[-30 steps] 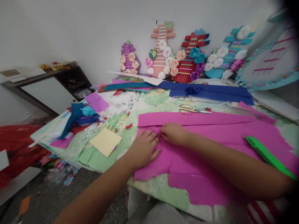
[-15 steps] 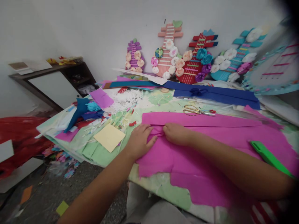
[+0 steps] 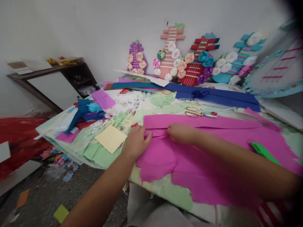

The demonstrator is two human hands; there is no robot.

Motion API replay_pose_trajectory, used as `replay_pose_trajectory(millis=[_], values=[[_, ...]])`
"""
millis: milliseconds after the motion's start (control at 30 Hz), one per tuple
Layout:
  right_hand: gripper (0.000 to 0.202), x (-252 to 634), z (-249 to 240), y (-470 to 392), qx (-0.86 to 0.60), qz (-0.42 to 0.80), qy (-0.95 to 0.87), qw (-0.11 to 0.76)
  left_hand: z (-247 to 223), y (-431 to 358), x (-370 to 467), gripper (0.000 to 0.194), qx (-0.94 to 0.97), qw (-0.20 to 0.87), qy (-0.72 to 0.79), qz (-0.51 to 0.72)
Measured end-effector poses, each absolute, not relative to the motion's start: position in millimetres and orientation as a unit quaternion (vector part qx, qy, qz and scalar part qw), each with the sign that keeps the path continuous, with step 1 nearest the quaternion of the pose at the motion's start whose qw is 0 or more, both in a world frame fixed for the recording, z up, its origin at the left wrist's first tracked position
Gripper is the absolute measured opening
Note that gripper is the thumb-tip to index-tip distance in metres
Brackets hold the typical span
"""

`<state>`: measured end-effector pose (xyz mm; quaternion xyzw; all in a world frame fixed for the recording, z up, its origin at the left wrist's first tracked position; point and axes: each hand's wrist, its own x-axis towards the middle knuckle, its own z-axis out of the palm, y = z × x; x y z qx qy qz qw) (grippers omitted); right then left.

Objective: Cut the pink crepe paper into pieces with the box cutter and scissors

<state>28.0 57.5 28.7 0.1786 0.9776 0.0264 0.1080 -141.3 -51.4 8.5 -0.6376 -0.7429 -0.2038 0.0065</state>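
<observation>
A large sheet of pink crepe paper with ragged edges spreads over the table in front of me, its far edge folded into a long flat strip. My left hand grips the left end just below that strip, thumb and fingers on the paper. Closed in a fist, my right hand holds the paper a little further right. Creases run between the two hands. Gold-handled scissors lie beyond the fold, and a green cutter rests on the sheet near my right forearm, partly hidden by it.
Several flower-trimmed paper instruments, one of them red, lean on the wall. Blue paper, white string, a cream square and scraps lie about the table. A low cabinet stands left; the floor there is littered.
My left hand has shifted slightly left and my right hand slightly right, so they are further apart. The bunched paper between them is flatter and pulled straighter.
</observation>
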Motion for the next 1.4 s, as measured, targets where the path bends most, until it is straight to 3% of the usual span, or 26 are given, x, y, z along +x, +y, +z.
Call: replay_pose_trajectory(millis=[133, 467, 1400], values=[[0.021, 25.8, 27.3, 58.1, 0.168, 0.019, 0.98, 0.108, 12.6, -49.5, -135.1, 0.027, -0.709, 0.046, -0.679, -0.184], [0.023, 26.5, 32.8, 57.7, 0.162, 0.011, 0.982, 0.094, 22.7, -21.8, -117.8, 0.02, -0.806, 0.008, -0.59, -0.057], [0.022, 21.6, 23.9, 53.3, 0.189, -0.041, 0.981, 0.019, 4.9, -18.3, -111.9, 0.016, -0.804, 0.081, -0.587, -0.051]])
